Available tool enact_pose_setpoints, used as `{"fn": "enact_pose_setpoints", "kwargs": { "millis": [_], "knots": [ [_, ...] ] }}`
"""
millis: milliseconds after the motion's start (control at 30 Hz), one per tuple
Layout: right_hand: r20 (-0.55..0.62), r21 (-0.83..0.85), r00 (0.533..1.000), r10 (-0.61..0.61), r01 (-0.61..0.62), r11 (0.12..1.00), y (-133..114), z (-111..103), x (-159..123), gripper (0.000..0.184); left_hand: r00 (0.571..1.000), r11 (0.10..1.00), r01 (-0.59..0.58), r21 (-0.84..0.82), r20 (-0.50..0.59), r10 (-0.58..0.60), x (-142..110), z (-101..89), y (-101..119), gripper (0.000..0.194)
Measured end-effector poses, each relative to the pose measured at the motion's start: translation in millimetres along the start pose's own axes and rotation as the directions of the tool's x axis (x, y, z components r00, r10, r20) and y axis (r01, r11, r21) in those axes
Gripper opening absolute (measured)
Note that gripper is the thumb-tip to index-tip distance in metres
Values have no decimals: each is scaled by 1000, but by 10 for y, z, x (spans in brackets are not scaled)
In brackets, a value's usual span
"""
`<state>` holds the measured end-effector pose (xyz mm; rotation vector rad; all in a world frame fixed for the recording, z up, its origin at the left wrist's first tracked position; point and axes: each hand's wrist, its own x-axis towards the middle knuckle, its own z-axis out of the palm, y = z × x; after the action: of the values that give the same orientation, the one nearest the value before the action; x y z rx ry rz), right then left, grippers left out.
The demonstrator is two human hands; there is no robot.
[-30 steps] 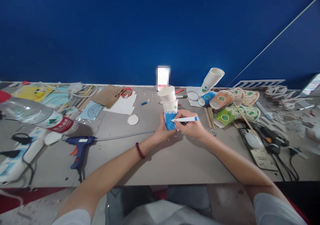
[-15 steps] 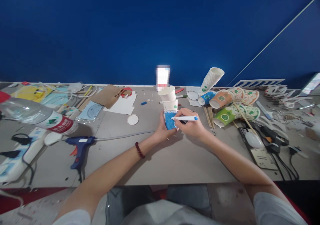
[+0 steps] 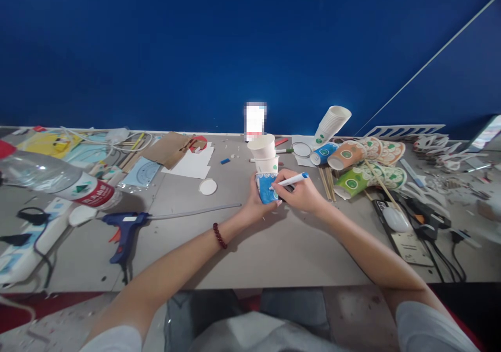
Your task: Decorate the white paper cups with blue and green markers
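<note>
My left hand (image 3: 254, 199) is wrapped round the lower left side of a blue patterned paper cup (image 3: 266, 186). In my right hand (image 3: 298, 191) is a white marker (image 3: 294, 180) with a blue end, slanting up to the right. Its tip is at the cup's blue side; whether it touches I cannot tell. Right behind the blue cup, white paper cups (image 3: 267, 164) stand in view, one with a small green print. Part of the blue cup is hidden by my fingers.
Left are a blue glue gun (image 3: 127, 232), a water bottle (image 3: 78, 182) and a power strip (image 3: 33, 245). A white disc (image 3: 207, 186) lies nearer. Right are stacked patterned cups (image 3: 346, 155), wooden sticks (image 3: 326, 182), a phone (image 3: 409, 242) and a black glue gun (image 3: 428, 219).
The marker in my right hand has tilted, its blue end now higher and slightly to the left. My left hand and the blue cup have hardly moved.
</note>
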<state>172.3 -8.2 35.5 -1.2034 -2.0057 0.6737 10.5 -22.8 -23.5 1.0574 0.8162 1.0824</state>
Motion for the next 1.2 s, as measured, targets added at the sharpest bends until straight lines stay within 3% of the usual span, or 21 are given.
{"fn": "enact_pose_setpoints", "kwargs": {
  "millis": [233, 400, 567, 733, 867, 967, 1067, 1200],
  "knots": [
    [-69, 9, 998, 4, -4, 1000, 5, 33, -2, 15, 999, 999, -33, -18, 17, 33, 7, 28, 26, 105],
    [-10, -18, 1000, 19, -19, 1000, 4, 31, -3, 18, 997, 998, -66, 12, 31, 65, 17, 19, -33, 97],
    [-64, -9, 998, 1, -2, 1000, 22, 39, 6, 19, 997, 997, -71, 42, 15, 70, 21, 10, -19, 86],
    [7, -27, 1000, 15, -15, 1000, 27, 16, 16, 18, 996, 996, -80, 29, 31, 79, 28, 11, -39, 94],
    [-45, -28, 999, 11, -12, 1000, 27, -3, 26, 19, 998, 998, -45, 37, 36, 43, 57, -22, -145, 90],
    [-9, -43, 1000, 23, -24, 999, 16, -13, 23, 18, 998, 998, -45, 35, 48, 44, 76, -37, -203, 86],
    [26, -43, 999, 41, -40, 998, 1, -15, 18, 17, 996, 996, -79, 35, 40, 78, 87, -30, -217, 88],
    [-21, -42, 999, 49, -50, 998, -10, -5, 11, 20, 993, 992, -114, 44, 46, 112, 76, -16, -181, 83]
  ]
}}
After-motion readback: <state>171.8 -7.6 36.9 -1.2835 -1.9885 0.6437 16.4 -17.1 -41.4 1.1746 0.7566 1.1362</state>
